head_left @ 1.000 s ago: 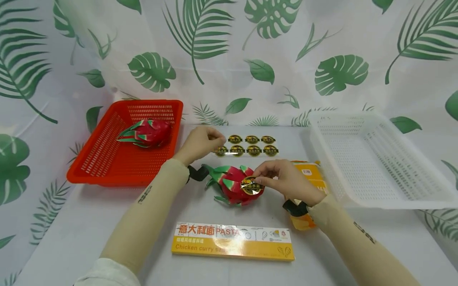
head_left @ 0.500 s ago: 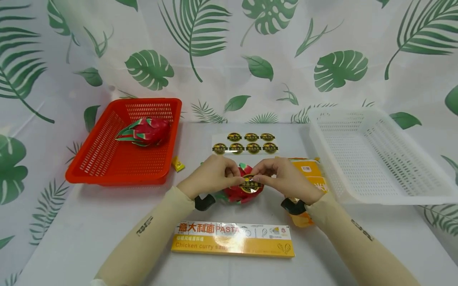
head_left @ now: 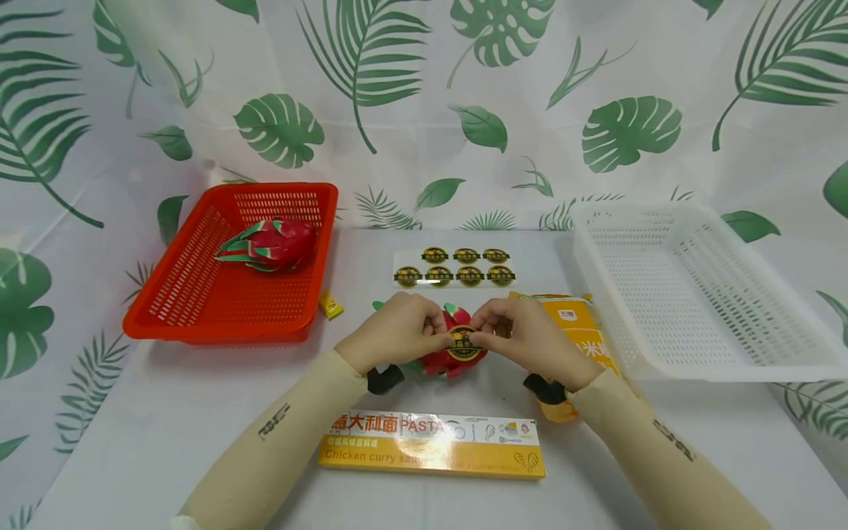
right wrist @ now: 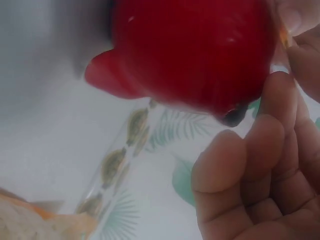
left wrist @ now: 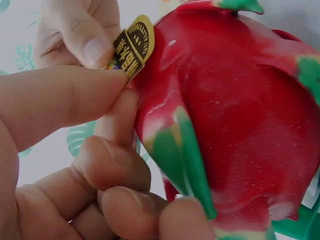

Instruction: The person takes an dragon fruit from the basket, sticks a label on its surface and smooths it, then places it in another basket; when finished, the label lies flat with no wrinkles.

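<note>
A red dragon fruit with green-tipped scales (head_left: pixel 442 364) lies mid-table in the head view, partly covered by both hands. At its right end is an oval black-and-gold sticker (head_left: pixel 466 344). My left hand (head_left: pixel 400 333) pinches the sticker's left edge between thumb and index finger. From the right, my right hand (head_left: pixel 530 342) pinches the opposite edge. The left wrist view shows the sticker (left wrist: pixel 134 46) tilted against the fruit's skin; whether it is stuck down I cannot tell. In the right wrist view the fruit (right wrist: pixel 195 55) hides most of the sticker.
Behind the fruit lies a sheet of stickers (head_left: pixel 470 276). A red basket (head_left: pixel 228 309) at left holds another dragon fruit (head_left: pixel 274 244); a small yellow packet (head_left: pixel 330 305) lies beside it. At right are an orange bag (head_left: pixel 575 315) and a white basket (head_left: pixel 735 369). A pasta box (head_left: pixel 430 447) lies in front.
My left hand has come from the sticker sheet down and right to the sticker's left edge. The right hand has stayed nearly in place, holding the sticker. The small yellow packet is now uncovered.
</note>
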Demonstrator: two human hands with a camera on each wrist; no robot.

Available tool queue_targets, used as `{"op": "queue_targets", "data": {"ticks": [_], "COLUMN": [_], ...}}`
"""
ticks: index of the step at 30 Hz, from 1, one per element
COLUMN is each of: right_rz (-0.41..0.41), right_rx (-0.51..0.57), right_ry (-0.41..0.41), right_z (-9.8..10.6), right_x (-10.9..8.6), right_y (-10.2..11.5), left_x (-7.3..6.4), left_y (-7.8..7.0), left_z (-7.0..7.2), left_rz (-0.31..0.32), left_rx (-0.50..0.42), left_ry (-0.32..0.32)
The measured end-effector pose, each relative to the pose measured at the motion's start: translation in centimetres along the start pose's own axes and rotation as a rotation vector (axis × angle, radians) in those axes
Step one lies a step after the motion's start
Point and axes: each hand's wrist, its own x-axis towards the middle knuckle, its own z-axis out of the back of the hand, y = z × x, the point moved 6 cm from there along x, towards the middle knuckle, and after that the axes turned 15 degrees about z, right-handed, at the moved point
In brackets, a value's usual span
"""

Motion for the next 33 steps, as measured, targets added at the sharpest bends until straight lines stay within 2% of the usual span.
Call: {"op": "queue_targets", "data": {"ticks": [8, 17, 22, 29, 33], "right_rz": [-0.010, 0.006, 0.006, 0.030, 0.025], "right_rx": [-0.017, -0.112, -0.094, -0.092, -0.054], "right_ry": [-0.016, -0.021, 0.014, 0.059, 0.078], "right_z": [-0.1, 0.0, 0.0, -0.2, -0.2], "right_x": [-0.3, -0.4, -0.5, -0.2, -0.1], "right_y": [-0.1, -0.1, -0.5, -0.7, -1.3], "left_x": [0.0, -0.3, -0.3, 0.0, 0.2], "left_y": [-0.6, -1.1, -0.7, -0.7, -0.4], "left_z": [0.0, 0.0, -0.2, -0.8, -0.8], "left_rz": [0.028, 0.076, 0.116, 0.120, 0.123], "left_rx": [0.058, 0.151, 0.137, 0.186, 0.169], "left_ry": [-0.050, -0.114, -0.109, -0.120, -0.106]}}
